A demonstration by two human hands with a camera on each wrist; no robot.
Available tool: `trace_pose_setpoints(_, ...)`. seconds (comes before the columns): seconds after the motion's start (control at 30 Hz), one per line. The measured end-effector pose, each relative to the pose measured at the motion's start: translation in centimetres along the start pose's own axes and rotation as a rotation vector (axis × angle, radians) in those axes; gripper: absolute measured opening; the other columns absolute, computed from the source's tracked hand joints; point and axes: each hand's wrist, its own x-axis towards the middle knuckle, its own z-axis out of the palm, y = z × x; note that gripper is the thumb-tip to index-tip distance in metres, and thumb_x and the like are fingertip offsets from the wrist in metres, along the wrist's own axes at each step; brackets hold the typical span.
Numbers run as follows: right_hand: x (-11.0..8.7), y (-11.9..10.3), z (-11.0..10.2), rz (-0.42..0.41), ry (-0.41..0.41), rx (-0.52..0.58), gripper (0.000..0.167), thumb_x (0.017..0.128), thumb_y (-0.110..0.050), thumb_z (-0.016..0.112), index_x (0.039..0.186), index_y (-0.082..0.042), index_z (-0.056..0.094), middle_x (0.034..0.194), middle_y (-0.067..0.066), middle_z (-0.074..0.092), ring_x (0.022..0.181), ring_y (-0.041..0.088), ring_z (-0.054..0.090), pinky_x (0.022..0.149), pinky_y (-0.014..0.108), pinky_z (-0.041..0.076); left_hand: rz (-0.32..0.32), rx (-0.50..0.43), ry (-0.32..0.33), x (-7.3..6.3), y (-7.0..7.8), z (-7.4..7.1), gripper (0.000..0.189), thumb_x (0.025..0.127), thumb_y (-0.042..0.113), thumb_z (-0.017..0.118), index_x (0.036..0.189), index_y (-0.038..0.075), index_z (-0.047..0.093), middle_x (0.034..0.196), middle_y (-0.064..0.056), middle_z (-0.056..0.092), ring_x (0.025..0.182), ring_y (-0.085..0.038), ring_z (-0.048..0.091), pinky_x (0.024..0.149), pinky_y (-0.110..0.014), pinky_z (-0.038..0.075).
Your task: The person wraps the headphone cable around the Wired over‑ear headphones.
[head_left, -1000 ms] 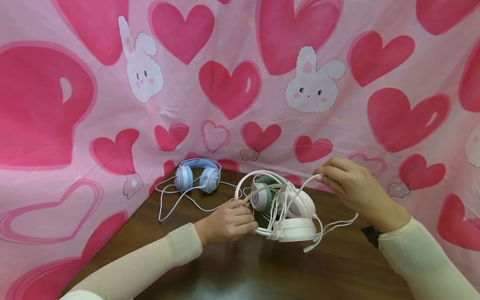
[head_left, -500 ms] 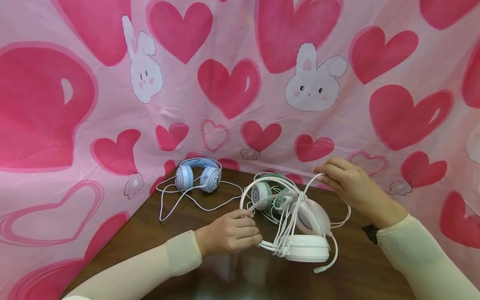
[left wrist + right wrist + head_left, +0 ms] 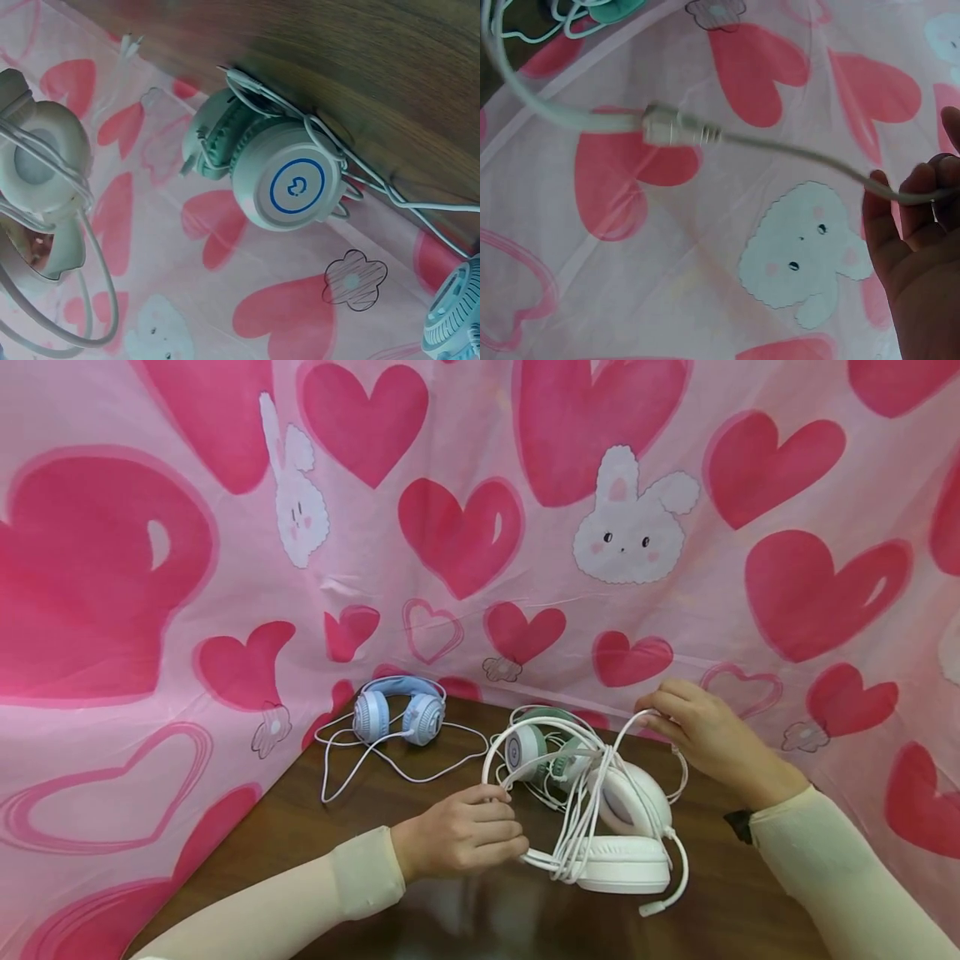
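A white headset (image 3: 626, 864) hangs over the table with its ear cups to the right; its stubby microphone arm (image 3: 684, 872) points down. My left hand (image 3: 463, 831) grips its headband from the left. Loops of white cable (image 3: 576, 827) are wound around the headband. At the upper right my right hand (image 3: 712, 743) pinches a stretch of that cable; in the right wrist view the fingers hold the thin cord (image 3: 799, 154) beyond a thicker connector (image 3: 676, 127). In the left wrist view, the white headset (image 3: 64, 142) shows at the left and no hand is seen.
Behind the white headset sits a green and white headset (image 3: 527, 752) with its own coiled cable. A blue headset (image 3: 422, 718) stands at the back left, its cable (image 3: 405, 774) spread on the brown table (image 3: 300, 852). A pink heart-patterned cloth (image 3: 465, 427) hangs behind.
The white headset has tilted and shifted down and to the right, showing more of the green headset behind. My right hand keeps its pinch on the cable, nearly in the same place.
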Motion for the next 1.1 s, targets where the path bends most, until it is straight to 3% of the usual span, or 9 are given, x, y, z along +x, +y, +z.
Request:
trace_pose_setpoints(0.2,-0.9,0.1,0.5,0.061,-0.020,0.032,0.041,0.097,-0.047,0.041,0.104,-0.015,0.066,0.089,-0.009,0.055,0.074,0.007,0.053,0.074,0.016,0.044,0.025,0.011,0.039,1.6,-0.1,-1.2,0.016,0.097,0.011,0.056,0.094,0.012,0.072,0.087,0.005,0.068,0.083,-0.011,0.063,0.088,-0.036,0.049)
trace_pose_setpoints(0.33,-1.2,0.0,0.7,0.072,-0.041,0.036,0.040,0.098,-0.044,0.040,0.111,-0.015,0.064,0.092,-0.009,0.054,0.075,0.006,0.054,0.076,0.016,0.044,0.043,0.019,0.061,2.9,-0.4,-2.4,0.017,0.098,0.010,0.055,0.093,0.013,0.072,0.086,0.006,0.067,0.082,-0.010,0.063,0.087,-0.034,0.050)
trace_pose_setpoints(0.5,-1.5,-0.2,0.8,0.096,-0.073,0.040,0.021,0.097,-0.023,0.057,0.116,-0.016,0.062,0.095,-0.009,0.051,0.077,0.005,0.052,0.074,0.019,0.043,0.055,0.029,0.079,3.9,-0.6,-3.3,0.017,0.097,0.009,0.056,0.092,0.013,0.072,0.086,0.006,0.068,0.082,-0.009,0.063,0.086,-0.033,0.050)
trace_pose_setpoints(0.57,-1.7,-0.1,0.8,0.111,-0.088,0.037,0.024,0.092,-0.013,0.064,0.116,-0.017,0.062,0.093,-0.010,0.049,0.076,0.003,0.050,0.072,0.019,0.042,0.059,0.033,0.086,4.1,-0.6,-3.5,0.016,0.097,0.010,0.057,0.091,0.013,0.072,0.086,0.006,0.068,0.081,-0.009,0.063,0.086,-0.033,0.050)
trace_pose_setpoints(0.83,-2.6,0.6,1.1,0.156,-0.091,0.037,0.032,0.085,0.000,0.068,0.112,-0.015,0.063,0.091,-0.011,0.050,0.071,0.003,0.051,0.066,0.023,0.045,0.071,0.038,0.098,3.6,-0.3,-2.8,0.015,0.096,0.011,0.058,0.092,0.014,0.072,0.087,0.006,0.068,0.082,-0.009,0.063,0.087,-0.035,0.050)
trace_pose_setpoints(1.1,-4.1,1.8,2.8,0.207,-0.073,0.061,0.015,0.091,-0.005,0.063,0.105,-0.011,0.065,0.096,-0.004,0.063,0.089,0.016,0.059,0.082,0.029,0.044,0.055,0.023,0.113,2.7,0.5,-2.1,0.010,0.093,0.012,0.063,0.094,0.012,0.072,0.089,0.004,0.069,0.082,-0.011,0.064,0.089,-0.038,0.049)
